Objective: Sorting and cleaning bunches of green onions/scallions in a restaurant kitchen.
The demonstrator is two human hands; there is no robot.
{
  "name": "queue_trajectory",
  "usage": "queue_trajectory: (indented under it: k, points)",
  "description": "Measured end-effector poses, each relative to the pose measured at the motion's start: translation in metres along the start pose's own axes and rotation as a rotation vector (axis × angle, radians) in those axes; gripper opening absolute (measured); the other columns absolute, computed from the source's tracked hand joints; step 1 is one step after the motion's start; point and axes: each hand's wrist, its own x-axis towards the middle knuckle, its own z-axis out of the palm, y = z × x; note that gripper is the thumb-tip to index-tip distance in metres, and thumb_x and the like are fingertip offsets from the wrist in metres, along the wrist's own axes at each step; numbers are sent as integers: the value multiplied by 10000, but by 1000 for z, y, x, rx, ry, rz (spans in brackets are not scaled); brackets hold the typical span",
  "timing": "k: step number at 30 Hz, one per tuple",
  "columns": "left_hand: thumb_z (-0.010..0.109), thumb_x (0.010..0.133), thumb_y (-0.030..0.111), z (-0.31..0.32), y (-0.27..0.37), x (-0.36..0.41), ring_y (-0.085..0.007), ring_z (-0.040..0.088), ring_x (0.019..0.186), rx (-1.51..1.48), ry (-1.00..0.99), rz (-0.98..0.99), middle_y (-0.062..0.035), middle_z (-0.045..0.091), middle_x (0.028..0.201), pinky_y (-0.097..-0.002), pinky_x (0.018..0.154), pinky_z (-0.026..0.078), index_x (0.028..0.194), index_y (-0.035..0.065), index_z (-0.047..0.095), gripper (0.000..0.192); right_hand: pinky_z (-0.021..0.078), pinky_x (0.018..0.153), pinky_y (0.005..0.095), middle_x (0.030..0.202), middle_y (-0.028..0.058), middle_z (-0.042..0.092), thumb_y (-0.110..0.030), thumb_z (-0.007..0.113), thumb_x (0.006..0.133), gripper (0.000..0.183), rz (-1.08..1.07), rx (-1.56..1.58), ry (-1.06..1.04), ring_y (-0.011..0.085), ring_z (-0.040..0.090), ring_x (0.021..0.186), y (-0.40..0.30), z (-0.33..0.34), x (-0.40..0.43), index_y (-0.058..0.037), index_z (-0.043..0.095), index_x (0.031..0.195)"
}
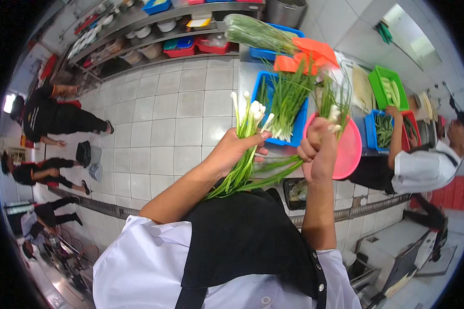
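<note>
My left hand is closed around a bunch of spring onions, white bulbs up, green leaves falling towards my black apron. My right hand is a fist on a few more spring onions. Their bulbs show above the fist, and long leaves trail left from under it to the bunch. Behind my right hand is a pink plastic basin, its inside partly hidden. Between and beyond my hands, a blue crate holds more spring onions with their bulbs towards me.
Wrapped greens and an orange plastic bag lie at the table's far end. On the right, a co-worker reaches towards crates of vegetables, including a green crate. A steel shelf stands across the tiled floor. Several people are farther off.
</note>
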Motion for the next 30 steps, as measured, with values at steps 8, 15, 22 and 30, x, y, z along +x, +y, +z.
queue_trajectory:
  k: [8, 15, 22, 30]
  points:
    - [772, 968, 121, -48, 28, 8, -145, 700, 779, -127, -82, 47, -68, 714, 1002, -300, 672, 607, 1227, 15, 672, 297, 469, 572, 230, 830, -6, 665, -137, 771, 965, 231, 239, -454, -15, 64, 589, 705, 65, 61, 54, 16, 733, 1133]
    - [760, 983, 165, -86, 47, 30, -167, 720, 804, -146, -14, 21, -104, 727, 1030, -309, 682, 606, 1183, 7, 651, 278, 230, 449, 238, 656, -95, 467, -211, 654, 1067, 200, 278, -402, -41, 6, 344, 500, 95, 67, 89, -15, 679, 1037]
    - [766, 979, 205, -102, 59, 48, -190, 756, 868, -162, -90, -30, -125, 753, 1026, -293, 701, 616, 1177, -17, 664, 315, 232, 451, 235, 649, -80, 438, -226, 591, 1104, 216, 107, -271, 125, 8, 306, 485, 108, 68, 109, -20, 631, 1054]
    - [804, 923, 109, -102, 64, 64, -218, 759, 897, -147, -182, -92, -145, 749, 1025, -329, 742, 619, 1158, -50, 659, 318, 262, 458, 229, 851, 23, 639, -257, 610, 1095, 302, 29, -280, 220, 4, 330, 501, 100, 66, 112, 35, 639, 1168]
